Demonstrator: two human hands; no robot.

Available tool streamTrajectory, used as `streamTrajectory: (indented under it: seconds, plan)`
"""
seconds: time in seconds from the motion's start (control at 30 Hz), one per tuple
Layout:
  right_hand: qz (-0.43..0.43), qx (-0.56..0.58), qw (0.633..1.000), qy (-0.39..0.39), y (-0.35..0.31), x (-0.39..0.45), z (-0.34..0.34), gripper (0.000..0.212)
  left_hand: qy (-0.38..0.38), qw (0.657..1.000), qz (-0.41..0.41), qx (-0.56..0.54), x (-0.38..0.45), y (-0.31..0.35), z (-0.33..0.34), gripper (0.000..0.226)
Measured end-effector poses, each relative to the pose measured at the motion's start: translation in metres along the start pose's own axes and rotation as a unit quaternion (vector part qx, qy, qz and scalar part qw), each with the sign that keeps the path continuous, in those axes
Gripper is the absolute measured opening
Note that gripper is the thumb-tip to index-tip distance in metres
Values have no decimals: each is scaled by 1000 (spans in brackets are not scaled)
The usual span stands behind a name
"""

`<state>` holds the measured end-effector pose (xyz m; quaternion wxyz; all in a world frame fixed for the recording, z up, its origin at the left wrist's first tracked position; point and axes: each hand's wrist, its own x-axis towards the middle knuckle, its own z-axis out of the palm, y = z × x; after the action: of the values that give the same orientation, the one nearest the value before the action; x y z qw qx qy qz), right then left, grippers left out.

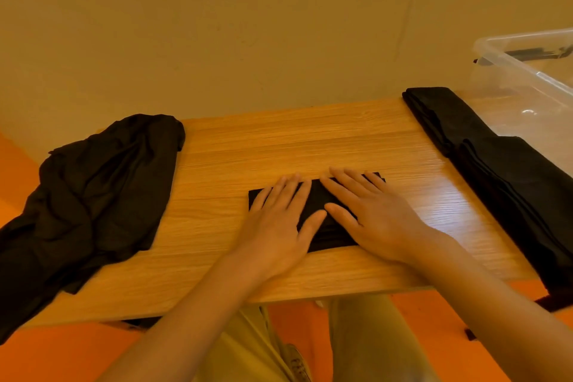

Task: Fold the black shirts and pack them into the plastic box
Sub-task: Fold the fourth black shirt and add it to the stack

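From the head camera: both hands are down flat on the folded shirt (322,214) in the middle of the surface (279,146). The left hand (276,226) lies spread on its left half, the right hand (369,214) spread on its right half, fingers straight, thumbs nearly meeting, pressing and not gripping. The bundle's long axis runs left to right, square across the body.

The box (524,84) sits off to the far right, so the right hand is the nearer one for the carry, I'd say. Between shirt and box lies a row of folded shirts (483,158), stretched along the surface's right edge, which the bundle must pass over. The clear box looks nearly bare inside; something dark shows at its far rim, too unclear to name. On the left, a rumpled pile of shirts (93,192) drapes over the edge, not yet folded.
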<state>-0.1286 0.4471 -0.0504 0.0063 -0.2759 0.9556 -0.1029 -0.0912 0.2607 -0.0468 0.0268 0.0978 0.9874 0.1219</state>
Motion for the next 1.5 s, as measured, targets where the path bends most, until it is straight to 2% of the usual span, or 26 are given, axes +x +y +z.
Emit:
streamTrajectory:
  seconds: [0.17,0.3,0.53,0.63,0.7,0.8,0.9,1.0,1.13,1.23,1.3,1.4,1.5]
  plan:
    - [26,-8,999,-23,14,-22,1,81,-1,998,35,51,-11,-18,7,83]
    - [30,-8,999,-40,12,-27,-3,85,-20,996,66,60,-8,-21,4,86]
    - [59,10,997,-50,15,-23,-6,89,-10,987,123,102,20,-39,-6,89]
    - [78,29,996,-37,19,-27,-16,73,22,989,131,72,25,-48,-17,82]
    - [104,11,995,-4,23,-28,-23,57,62,995,84,-8,26,-51,-24,68]
    - [148,-41,988,19,28,-26,-32,50,75,990,-57,-100,34,-54,-35,50]
    - [188,5,982,-23,25,-19,-40,63,10,980,-144,-139,43,-51,-48,63]
    - [230,48,969,-72,24,-10,-45,69,-56,969,-182,-160,51,-43,-56,67]
    - [261,165,946,-96,23,-6,-53,32,-95,948,-228,-200,58,-32,-66,64]
    - [252,188,946,-75,23,-10,-51,24,-120,934,-247,-227,58,-29,-71,60]
    - [242,205,947,-42,22,-12,-47,23,-116,931,-248,-239,60,-31,-69,54]
    - [211,206,956,9,22,-16,-40,22,-80,934,-244,-249,60,-28,-62,30]
    - [204,217,953,60,21,-19,-36,20,-36,942,-231,-240,64,-26,-55,25]
